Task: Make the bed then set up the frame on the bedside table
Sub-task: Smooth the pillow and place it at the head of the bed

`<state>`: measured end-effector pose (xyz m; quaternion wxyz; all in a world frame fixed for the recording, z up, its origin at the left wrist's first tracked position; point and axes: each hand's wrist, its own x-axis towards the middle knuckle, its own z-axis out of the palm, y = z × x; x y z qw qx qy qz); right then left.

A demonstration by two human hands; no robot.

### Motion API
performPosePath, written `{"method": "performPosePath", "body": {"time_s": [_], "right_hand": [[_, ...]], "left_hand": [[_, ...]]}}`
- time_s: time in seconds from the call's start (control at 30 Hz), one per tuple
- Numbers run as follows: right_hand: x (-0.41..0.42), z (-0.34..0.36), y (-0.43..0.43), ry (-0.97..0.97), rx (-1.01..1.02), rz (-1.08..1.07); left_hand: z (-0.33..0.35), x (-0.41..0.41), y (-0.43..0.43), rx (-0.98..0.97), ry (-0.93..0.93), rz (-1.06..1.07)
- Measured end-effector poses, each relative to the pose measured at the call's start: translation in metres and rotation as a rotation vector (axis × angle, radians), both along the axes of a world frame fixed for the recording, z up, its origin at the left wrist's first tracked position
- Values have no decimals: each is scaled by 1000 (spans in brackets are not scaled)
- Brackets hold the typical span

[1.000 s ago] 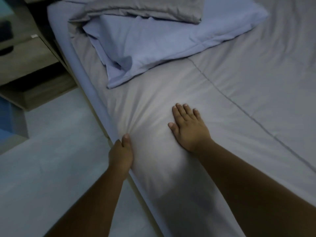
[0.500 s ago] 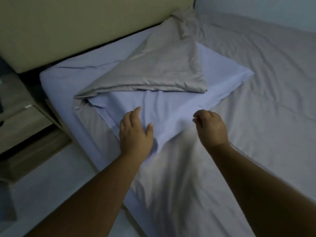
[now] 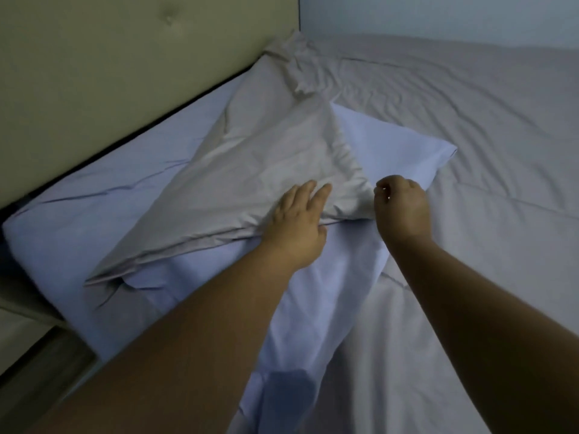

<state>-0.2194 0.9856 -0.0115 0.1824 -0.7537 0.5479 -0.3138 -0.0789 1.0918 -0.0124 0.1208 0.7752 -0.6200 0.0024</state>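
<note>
A grey cover lies over the bed. One corner of it forms a folded grey flap lying over a lavender layer near the headboard. My left hand rests on the flap's near edge, with its fingers on top and the thumb tucked under. My right hand is curled at the flap's right corner, and creases in the fabric run toward it. The lavender bottom sheet shows at the left. No picture frame is in view.
A beige padded headboard runs along the back left, with a pale wall behind the bed's far side. Part of the bedside table shows dimly at the lower left corner, beside the mattress edge.
Both hands left the bed's side edge and moved up toward the headboard. They have gone from the lavender layer onto the grey flap, and the view has tilted up.
</note>
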Motion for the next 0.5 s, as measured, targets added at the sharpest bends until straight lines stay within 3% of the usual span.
{"method": "performPosePath", "body": {"time_s": [0.23,0.33,0.43,0.5], "right_hand": [[2,-33,-28,102,72,46],[5,-32,-30,142,152,72],[17,-26,-32,178,168,89],[31,-19,-33,210,161,98]], "left_hand": [[-16,11,-47,207,-191,-171],[-7,17,-55,265,-155,-203],[12,32,-57,190,-95,-244],[25,49,-56,21,-162,-349]]}}
